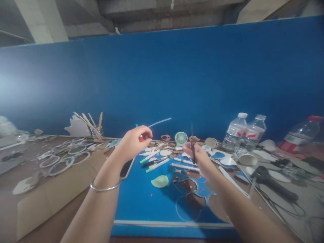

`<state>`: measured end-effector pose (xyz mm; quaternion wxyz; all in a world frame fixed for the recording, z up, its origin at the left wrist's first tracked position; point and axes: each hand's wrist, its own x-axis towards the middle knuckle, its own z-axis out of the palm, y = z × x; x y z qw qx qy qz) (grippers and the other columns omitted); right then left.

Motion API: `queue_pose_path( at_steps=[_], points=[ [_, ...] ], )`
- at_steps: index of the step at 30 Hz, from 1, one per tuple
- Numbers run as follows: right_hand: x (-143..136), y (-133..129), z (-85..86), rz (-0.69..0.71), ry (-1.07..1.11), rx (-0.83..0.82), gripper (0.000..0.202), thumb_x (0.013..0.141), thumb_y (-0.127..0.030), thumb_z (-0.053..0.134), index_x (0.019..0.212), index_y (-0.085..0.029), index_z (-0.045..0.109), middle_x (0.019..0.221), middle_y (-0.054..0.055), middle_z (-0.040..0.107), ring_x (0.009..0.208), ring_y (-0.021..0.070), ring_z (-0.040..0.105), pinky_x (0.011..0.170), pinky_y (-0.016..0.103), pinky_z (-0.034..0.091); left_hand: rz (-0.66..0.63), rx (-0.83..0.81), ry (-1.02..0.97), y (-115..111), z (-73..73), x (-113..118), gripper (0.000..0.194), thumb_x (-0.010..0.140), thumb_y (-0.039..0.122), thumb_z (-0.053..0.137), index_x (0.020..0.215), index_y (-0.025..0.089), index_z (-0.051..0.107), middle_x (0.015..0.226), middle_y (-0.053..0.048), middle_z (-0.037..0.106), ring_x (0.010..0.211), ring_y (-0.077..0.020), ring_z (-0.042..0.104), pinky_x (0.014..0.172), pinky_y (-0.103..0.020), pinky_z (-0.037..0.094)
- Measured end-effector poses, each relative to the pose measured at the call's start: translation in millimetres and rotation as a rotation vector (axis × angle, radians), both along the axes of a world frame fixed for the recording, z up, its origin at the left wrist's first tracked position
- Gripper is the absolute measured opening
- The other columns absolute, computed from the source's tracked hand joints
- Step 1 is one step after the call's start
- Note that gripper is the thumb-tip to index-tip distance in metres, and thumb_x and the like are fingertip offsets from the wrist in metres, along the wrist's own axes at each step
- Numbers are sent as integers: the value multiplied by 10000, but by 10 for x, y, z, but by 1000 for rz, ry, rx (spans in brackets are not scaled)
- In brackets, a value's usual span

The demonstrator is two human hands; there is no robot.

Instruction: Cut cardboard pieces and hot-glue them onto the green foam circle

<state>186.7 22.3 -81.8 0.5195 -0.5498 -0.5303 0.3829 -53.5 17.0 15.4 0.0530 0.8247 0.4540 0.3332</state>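
Note:
My left hand point(138, 140) is raised over the back of the blue board point(141, 206), its fingers closed. Something small and red shows between the fingers, too blurred to name. A thin pale strip point(160, 122) sticks out from behind these fingers, up and to the right. My right hand point(199, 155) grips dark scissors point(193, 146), their blades pointing up and apart from the strip. Below the hands, a pale green leaf-shaped cutout point(160, 181) lies on the board. Several white pens point(184, 167) lie behind it, beside a blue sheet with cut-out holes point(177, 189).
A small white fan point(181, 139) stands at the back. To the right are plastic bottles point(235, 131) and a black glue gun point(275, 185) with a cable. Leftward lie several white rings point(60, 165), a cardboard strip point(58, 189) and a jar of wooden sticks point(97, 131).

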Motion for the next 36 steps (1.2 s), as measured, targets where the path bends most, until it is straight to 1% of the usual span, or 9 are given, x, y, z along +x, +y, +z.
queue_pose_path(
  at_steps=[3,6,9,14,18,22,27,30,36],
  points=[
    [39,5,43,-28,72,35,587,586,-372,696,1107,-211,478,1200,100,516,1104,260,473,816,328,419,-43,-165,176,20,-76,102,165,765,267,458,884,213,559,858,-14,605,745,-156,550,636,-263,419],
    [31,21,39,-38,125,57,609,550,-321,725,1098,-244,472,1245,80,473,1172,262,403,872,352,391,-44,-430,514,107,-312,250,291,736,326,495,1009,233,537,1022,-33,593,854,-190,564,676,-273,423],
    [-3,27,13,-36,185,68,588,556,-298,712,1090,-241,473,1231,80,475,1141,262,435,849,348,413,-72,-594,698,203,-634,411,504,491,349,715,960,216,587,929,-57,639,743,-240,596,573,-288,435],
    [-26,29,-27,-35,264,92,562,568,-279,700,1083,-232,481,1206,78,491,1090,248,475,790,317,446,-94,-667,861,261,-932,574,628,365,382,766,947,210,601,943,-98,644,762,-300,596,553,-330,445],
    [-13,51,-34,-61,297,146,485,570,-309,708,1010,-220,523,1082,59,561,977,228,529,731,300,450,-93,-683,908,254,-940,603,639,361,408,766,945,219,589,921,-85,649,749,-291,596,552,-331,447],
    [-19,45,-13,-12,312,157,286,663,-426,630,750,-156,590,737,53,626,706,193,584,608,287,455,-93,-703,901,262,-934,580,642,362,385,766,954,233,569,921,-64,644,735,-264,594,543,-304,437],
    [-37,-34,47,47,292,174,406,725,-511,539,536,-152,567,498,24,579,463,130,526,460,235,406,-128,-657,799,286,-865,463,561,425,363,738,935,228,547,868,-34,628,710,-231,579,545,-282,423],
    [-25,-74,72,60,245,172,453,717,-506,556,444,-145,558,361,2,505,348,93,434,380,210,316,-135,-553,682,297,-777,381,549,507,335,700,1006,243,488,969,-31,592,795,-224,562,593,-275,417],
    [-24,-50,43,38,253,154,455,696,-492,584,404,-149,520,312,-29,423,303,74,368,336,201,246,-159,-397,532,290,-619,299,501,572,300,675,1025,236,471,1064,-41,542,922,-227,519,712,-287,397]
  ],
)
